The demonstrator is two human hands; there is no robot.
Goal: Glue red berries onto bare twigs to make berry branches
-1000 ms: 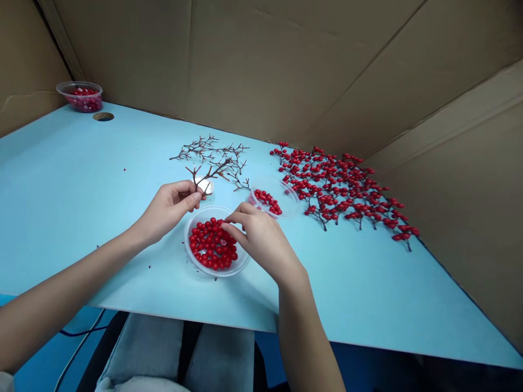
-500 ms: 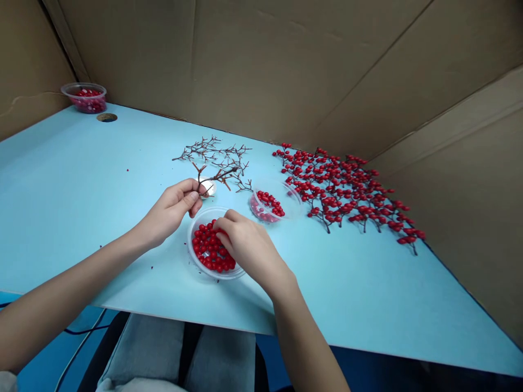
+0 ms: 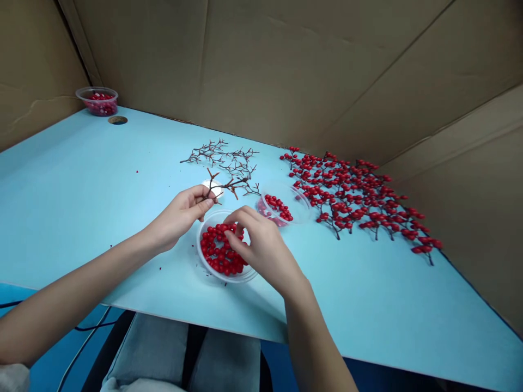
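My left hand [image 3: 186, 212] is closed in a pinch around a bare brown artificial twig [image 3: 235, 185], held above the table with its forked tips showing. My right hand [image 3: 261, 245] reaches over the near clear plastic bowl [image 3: 200, 253], thumb and forefinger drawn together at the loose red berries [image 3: 220, 256]. Whether a berry sits between those fingertips I cannot make out. Behind my left fingers a round white object [image 3: 213, 189] lies partly hidden.
More bare twigs [image 3: 208, 149] lie behind my left hand. A second clear tub [image 3: 300, 204] of berries stands right of the bowl. Many berry-covered branches [image 3: 347, 185] spread at the right. Another tub [image 3: 98, 102] stands at the far left corner, by a cable hole [image 3: 118, 120]. Cardboard walls [image 3: 265, 71] enclose the table.
The camera view has shifted slightly, so everything appears a little further right. My right fingertips have lifted slightly from among the berries. My left hand still holds the twig.
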